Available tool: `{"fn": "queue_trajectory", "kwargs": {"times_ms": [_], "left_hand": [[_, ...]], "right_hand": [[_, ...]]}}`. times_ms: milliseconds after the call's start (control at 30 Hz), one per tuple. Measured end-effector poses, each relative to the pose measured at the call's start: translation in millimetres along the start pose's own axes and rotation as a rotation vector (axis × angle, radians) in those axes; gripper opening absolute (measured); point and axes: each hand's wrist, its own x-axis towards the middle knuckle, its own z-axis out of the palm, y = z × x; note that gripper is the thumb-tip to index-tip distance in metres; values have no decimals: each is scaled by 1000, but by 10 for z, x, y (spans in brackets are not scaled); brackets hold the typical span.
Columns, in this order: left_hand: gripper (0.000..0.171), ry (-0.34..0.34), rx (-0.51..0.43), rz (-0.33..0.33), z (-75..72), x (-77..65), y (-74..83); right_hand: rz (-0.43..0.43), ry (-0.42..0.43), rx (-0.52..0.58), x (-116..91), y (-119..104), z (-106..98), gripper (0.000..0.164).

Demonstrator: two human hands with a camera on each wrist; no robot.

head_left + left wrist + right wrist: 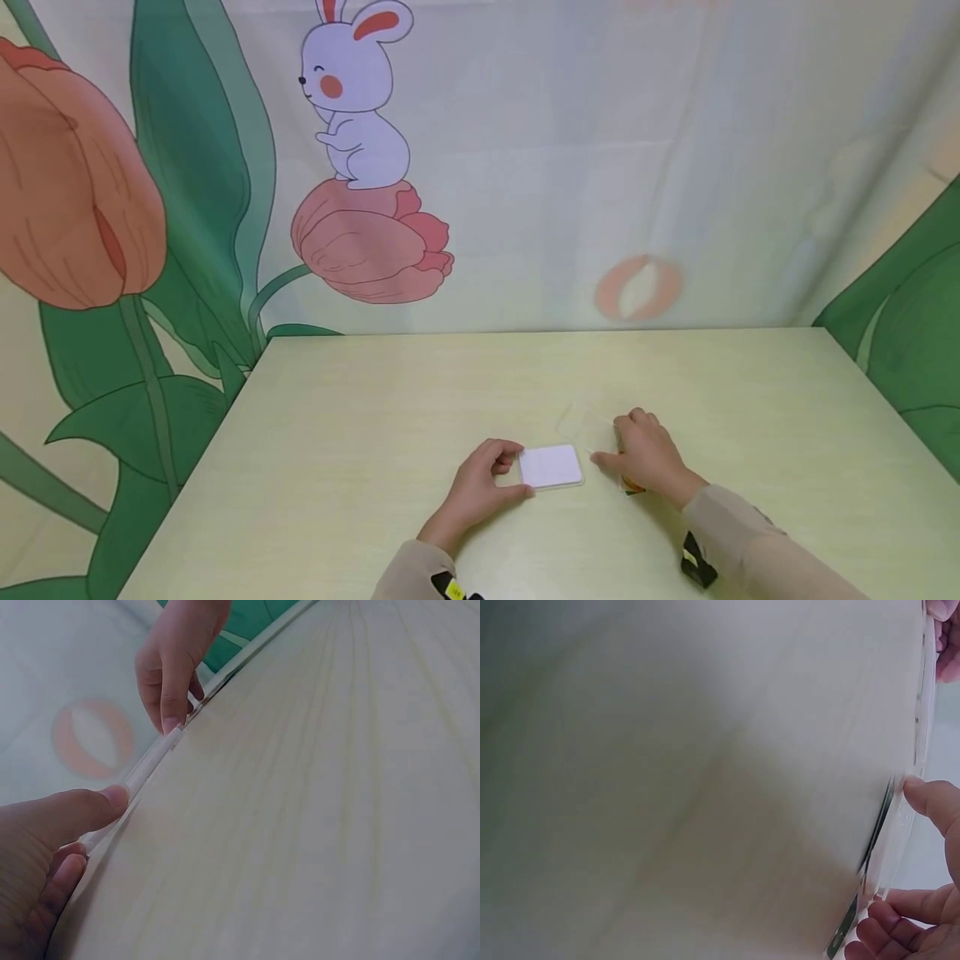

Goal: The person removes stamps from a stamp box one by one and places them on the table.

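A white rectangular block with a clear rim point(551, 467), like cards in a clear case, lies on the table. My left hand point(480, 483) grips its left end, thumb at the near corner and forefinger at the far one. My right hand point(647, 457) is bent down to the right of it, with thumb and fingertips on a thin clear plastic piece point(587, 427). Under the right palm peeks a flat orange and dark green printed thing point(633, 486), mostly hidden. From the right wrist, its dark green edge point(877, 829) runs along between thumb and fingers.
The pale wooden table point(360, 417) reaches back to a printed cloth point(540, 167) with a rabbit and tulips. Both sleeves have dark bands near the cuffs, the right band point(697, 560) hanging close over the table.
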Motion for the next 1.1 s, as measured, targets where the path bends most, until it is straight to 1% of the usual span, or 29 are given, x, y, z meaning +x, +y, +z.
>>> {"fn": "queue_trajectory", "kwargs": {"times_ms": [200,467,733,900,1100], "left_hand": [[51,1,-7,-12,8,-2,-25],[51,-3,-9,-16,21,4,-52],[51,-14,-19,-26,27,-13,-55],[51,-5,-12,-6,10,-8,-38],[50,-3,-6,6,-1,9,-24]], "right_hand": [[-2,4,-27,-14,-33,11,43],[0,19,-57,-22,-20,32,55],[21,12,-21,-43,3,45,62],[24,23,29,-44,-17,14,63],[-12,32,93,-32,-28,-16,60]]}}
